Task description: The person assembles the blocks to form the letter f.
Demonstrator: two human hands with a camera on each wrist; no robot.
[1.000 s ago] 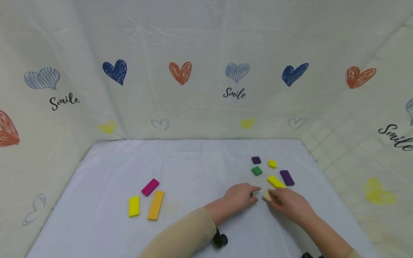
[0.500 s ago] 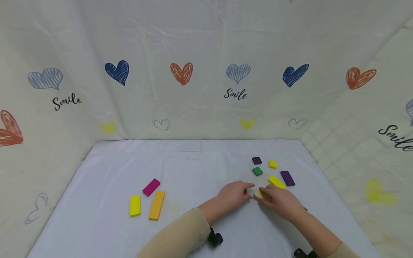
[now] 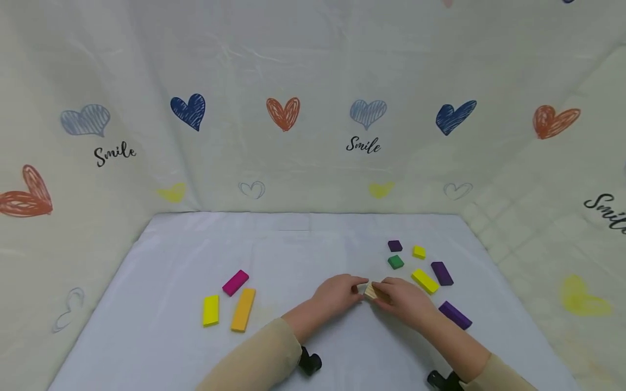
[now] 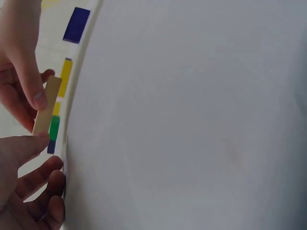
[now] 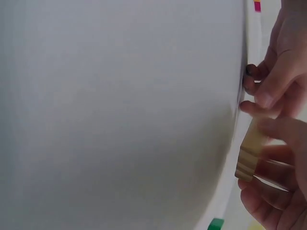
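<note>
A small natural wooden block (image 3: 371, 291) is held just above the white table (image 3: 313, 239), near its middle. My right hand (image 3: 382, 294) pinches it from the right. My left hand (image 3: 360, 286) meets it from the left, fingertips on its near end. In the left wrist view the wooden block (image 4: 47, 105) stands on end, with a right finger (image 4: 29, 72) on its face and my left thumb (image 4: 24, 147) at its lower end. The right wrist view shows the wooden block (image 5: 249, 154) between the fingers of both hands.
To the left lie a magenta block (image 3: 235, 282), a yellow block (image 3: 211, 310) and an orange block (image 3: 243, 309). At the right lie a small purple block (image 3: 394, 245), a small yellow one (image 3: 418, 252), a green one (image 3: 395, 262), a long yellow one (image 3: 424, 281) and two purple bars (image 3: 442, 273) (image 3: 455, 315).
Both hands have moved left with the wooden block, away from the cluster at the right. A purple bar that my right hand hid now shows.
</note>
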